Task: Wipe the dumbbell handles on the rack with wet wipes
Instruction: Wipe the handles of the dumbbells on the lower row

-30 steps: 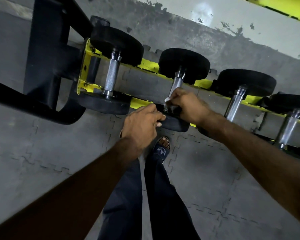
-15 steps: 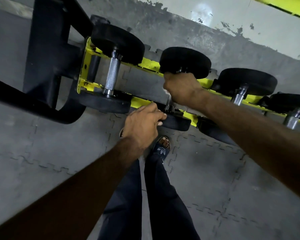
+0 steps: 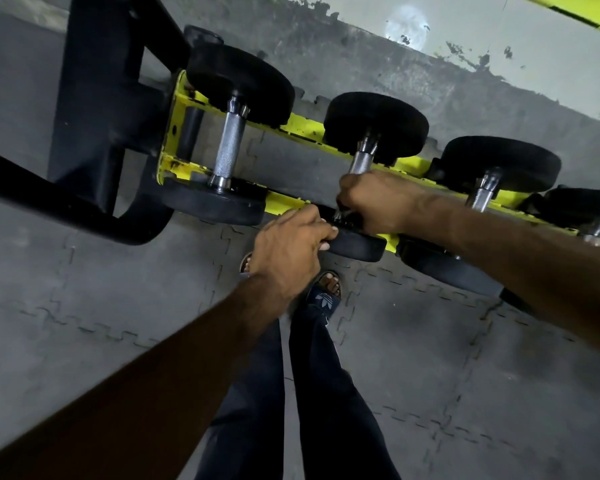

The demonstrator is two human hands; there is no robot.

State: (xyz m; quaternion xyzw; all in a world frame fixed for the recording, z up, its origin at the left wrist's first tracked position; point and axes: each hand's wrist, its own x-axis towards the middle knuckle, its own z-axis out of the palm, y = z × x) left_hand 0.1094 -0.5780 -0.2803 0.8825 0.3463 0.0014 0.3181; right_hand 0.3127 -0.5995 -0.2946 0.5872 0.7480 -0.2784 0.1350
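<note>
Several black dumbbells lie across a yellow rack [image 3: 293,126]. My right hand [image 3: 378,202] is wrapped round the lower part of the second dumbbell's steel handle [image 3: 361,164]; the wet wipe is hidden inside the fist. My left hand [image 3: 288,244] grips the near edge of that dumbbell's front weight [image 3: 361,245]. The first dumbbell's knurled handle [image 3: 229,143] stands bare to the left. The third dumbbell's handle [image 3: 482,194] shows to the right, partly behind my right forearm.
A black steel frame [image 3: 94,109] supports the rack's left end, with a curved tube [image 3: 66,209] low at the left. Grey interlocking floor mats [image 3: 101,306] lie below. My legs and sandalled feet [image 3: 326,292] stand just under the rack. A stained wall [image 3: 430,64] runs behind.
My right hand slid up the second dumbbell's handle to the far weight, then came back down to the near end. My left hand stayed on the front weight.
</note>
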